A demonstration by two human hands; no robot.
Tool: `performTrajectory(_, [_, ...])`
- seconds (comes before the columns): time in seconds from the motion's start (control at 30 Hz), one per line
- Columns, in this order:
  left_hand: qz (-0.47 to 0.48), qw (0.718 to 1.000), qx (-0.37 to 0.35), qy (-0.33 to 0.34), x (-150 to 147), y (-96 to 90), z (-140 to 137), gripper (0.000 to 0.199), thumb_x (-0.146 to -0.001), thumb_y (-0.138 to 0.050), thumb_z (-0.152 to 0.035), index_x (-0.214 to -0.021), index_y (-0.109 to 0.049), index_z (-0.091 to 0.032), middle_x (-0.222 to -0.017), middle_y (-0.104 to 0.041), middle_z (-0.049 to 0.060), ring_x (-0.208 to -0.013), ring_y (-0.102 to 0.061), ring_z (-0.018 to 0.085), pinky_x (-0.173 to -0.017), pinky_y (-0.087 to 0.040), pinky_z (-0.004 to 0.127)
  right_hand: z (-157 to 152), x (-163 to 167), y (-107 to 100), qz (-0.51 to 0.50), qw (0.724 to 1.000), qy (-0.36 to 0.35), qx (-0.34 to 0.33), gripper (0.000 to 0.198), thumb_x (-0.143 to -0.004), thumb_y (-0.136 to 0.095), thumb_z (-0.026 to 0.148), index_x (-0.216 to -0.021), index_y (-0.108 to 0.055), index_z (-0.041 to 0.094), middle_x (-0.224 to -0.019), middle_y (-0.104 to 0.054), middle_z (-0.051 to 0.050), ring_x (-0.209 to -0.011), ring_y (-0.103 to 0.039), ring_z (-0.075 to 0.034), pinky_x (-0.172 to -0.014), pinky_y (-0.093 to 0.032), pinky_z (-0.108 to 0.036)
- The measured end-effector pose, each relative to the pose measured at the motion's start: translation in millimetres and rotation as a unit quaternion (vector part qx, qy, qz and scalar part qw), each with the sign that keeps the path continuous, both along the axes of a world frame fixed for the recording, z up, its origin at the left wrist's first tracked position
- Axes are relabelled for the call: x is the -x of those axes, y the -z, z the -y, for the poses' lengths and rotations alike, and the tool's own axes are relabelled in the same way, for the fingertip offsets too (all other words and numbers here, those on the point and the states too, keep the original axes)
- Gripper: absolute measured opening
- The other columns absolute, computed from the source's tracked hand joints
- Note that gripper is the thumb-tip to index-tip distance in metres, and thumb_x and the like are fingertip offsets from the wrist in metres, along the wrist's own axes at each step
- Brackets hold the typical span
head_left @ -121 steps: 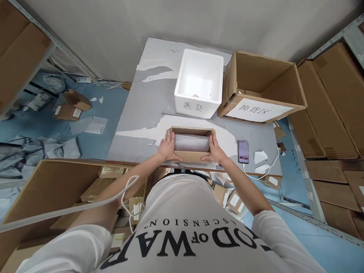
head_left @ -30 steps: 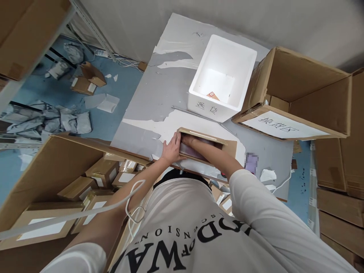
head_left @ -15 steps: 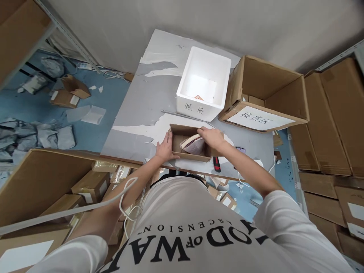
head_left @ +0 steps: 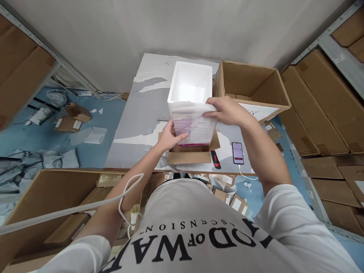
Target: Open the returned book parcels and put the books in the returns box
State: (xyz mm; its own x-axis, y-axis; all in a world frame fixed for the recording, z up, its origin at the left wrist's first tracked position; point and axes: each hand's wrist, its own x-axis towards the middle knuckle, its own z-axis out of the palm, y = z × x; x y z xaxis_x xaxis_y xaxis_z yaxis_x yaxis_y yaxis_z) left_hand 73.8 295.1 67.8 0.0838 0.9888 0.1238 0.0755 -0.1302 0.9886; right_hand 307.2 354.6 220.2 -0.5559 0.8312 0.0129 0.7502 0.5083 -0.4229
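Between my hands, above a small open cardboard box [head_left: 189, 157], is a book in translucent white wrapping [head_left: 193, 123], with a pink edge at its bottom. My right hand [head_left: 224, 110] pinches the wrapping at its upper right corner. With the thumb across its front, my left hand [head_left: 170, 138] grips the lower left side. The small box's flaps stand open, and the book hides much of its inside. A red and black box cutter [head_left: 215, 159] lies just right of the box.
Behind the book stands a white foam box [head_left: 191, 67], with a large open cardboard box [head_left: 253, 66] at its right. A phone [head_left: 237, 153] on a white cable lies on the table [head_left: 127, 125]. Another big carton [head_left: 65, 185] holds parcels at lower left. Stacked cartons [head_left: 321, 106] line the right.
The book has come up out of the small box and is now held upright above it. Both hands have moved onto it, and the phone shows fully now.
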Motion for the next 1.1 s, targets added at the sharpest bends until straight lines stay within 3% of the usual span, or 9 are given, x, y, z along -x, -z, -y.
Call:
performTrajectory(0.13, [0.143, 0.987, 0.067, -0.018, -11.5, -10.3, 7.8, 0.052, -0.065, -0.079, -0.050, -0.099, -0.068, -0.013, -0.103, -0.072, 0.012, -0.097, -0.068, 0.026, -0.087, -0.053, 0.038, -7.4, -7.3, 6.5, -0.172, 0.984, 0.057, 0.000, 0.038, -0.083, -0.061, 0.048, -0.110, -0.060, 0.021, -0.099, -0.062, -0.006, -0.081, -0.060, -0.019, -0.070, -0.048, -0.033])
performTrajectory(0.33, [0.264, 0.947, 0.161, -0.092, -0.7, -1.1, 24.6, 0.049, -0.057, -0.085, -0.045, -0.091, -0.068, -0.014, -0.085, -0.075, 0.007, -0.073, -0.070, 0.020, -0.072, -0.057, 0.033, 60.9, -14.3, 68.6, -0.409, 0.869, 0.240, -0.139, 0.032, -0.094, -0.042, 0.045, -0.116, -0.056, 0.027, -0.104, -0.062, -0.007, -0.084, -0.061, -0.017, -0.074, -0.054, -0.036])
performTrajectory(0.43, [0.274, 0.941, 0.170, -0.105, 1.2, -1.2, 28.4, 0.049, -0.055, -0.087, -0.043, -0.090, -0.068, -0.014, -0.082, -0.075, 0.006, -0.072, -0.071, 0.021, -0.072, -0.057, 0.033, 111.5, 4.2, 104.0, -0.336, 0.932, 0.133, -0.038, 0.023, -0.091, -0.049, 0.034, -0.105, -0.064, 0.025, -0.102, -0.065, -0.008, -0.096, -0.062, -0.021, -0.085, -0.053, -0.040])
performTrajectory(0.53, [0.284, 0.936, 0.184, -0.100, -2.8, -1.2, 32.1, 0.050, -0.056, -0.086, -0.045, -0.089, -0.068, -0.013, -0.081, -0.075, 0.007, -0.074, -0.071, 0.023, -0.075, -0.058, 0.036, 136.9, 20.2, 128.0, -0.273, 0.947, 0.169, -0.010, 0.038, -0.086, -0.056, 0.034, -0.123, -0.058, 0.025, -0.128, -0.056, -0.012, -0.119, -0.053, -0.026, -0.099, -0.046, -0.044])
performTrajectory(0.67, [0.297, 0.926, 0.216, -0.090, -6.4, 0.8, 34.1, 0.051, -0.061, -0.083, -0.050, -0.092, -0.066, -0.013, -0.083, -0.075, 0.008, -0.081, -0.072, 0.025, -0.082, -0.058, 0.041, 132.8, 17.6, 144.0, -0.323, 0.908, 0.263, 0.048, 0.067, -0.070, -0.073, 0.043, -0.130, -0.050, 0.023, -0.131, -0.054, -0.013, -0.118, -0.054, -0.028, -0.096, -0.048, -0.046])
performTrajectory(0.8, [0.327, 0.912, 0.241, -0.059, -3.4, 3.3, 32.2, 0.057, -0.071, -0.070, -0.060, -0.104, -0.063, -0.014, -0.094, -0.074, 0.011, -0.097, -0.070, 0.026, -0.091, -0.056, 0.043, 120.2, 5.2, 148.7, -0.470, 0.820, 0.251, 0.211, 0.038, -0.070, -0.071, 0.052, -0.091, -0.059, 0.023, -0.087, -0.068, -0.003, -0.079, -0.065, -0.020, -0.073, -0.054, -0.034])
performTrajectory(0.97, [0.343, 0.905, 0.250, -0.039, -2.7, 7.7, 33.9, 0.061, -0.073, -0.066, -0.063, -0.113, -0.060, -0.017, -0.107, -0.072, 0.012, -0.107, -0.066, 0.027, -0.096, -0.053, 0.044, 115.1, 14.3, 152.5, -0.549, 0.723, 0.323, 0.268, 0.040, -0.075, -0.062, 0.062, -0.073, -0.054, 0.024, -0.066, -0.063, 0.001, -0.060, -0.060, -0.017, -0.058, -0.052, -0.031])
performTrajectory(1.03, [0.338, 0.905, 0.255, -0.038, -5.6, 9.1, 35.3, 0.056, -0.076, -0.067, -0.059, -0.113, -0.061, -0.017, -0.107, -0.072, 0.011, -0.108, -0.066, 0.027, -0.097, -0.053, 0.044, 115.5, 24.8, 160.9, -0.544, 0.714, 0.324, 0.298, 0.040, -0.074, -0.060, 0.063, -0.078, -0.057, 0.023, -0.070, -0.066, -0.001, -0.069, -0.064, -0.020, -0.063, -0.054, -0.033])
performTrajectory(1.1, [0.337, 0.905, 0.258, -0.041, -8.9, 9.4, 35.6, 0.053, -0.077, -0.066, -0.058, -0.112, -0.061, -0.018, -0.105, -0.072, 0.010, -0.108, -0.066, 0.027, -0.096, -0.054, 0.044, 116.0, 31.9, 172.7, -0.503, 0.741, 0.308, 0.320, 0.042, -0.075, -0.057, 0.064, -0.088, -0.060, 0.023, -0.078, -0.068, -0.003, -0.082, -0.066, -0.024, -0.068, -0.055, -0.036])
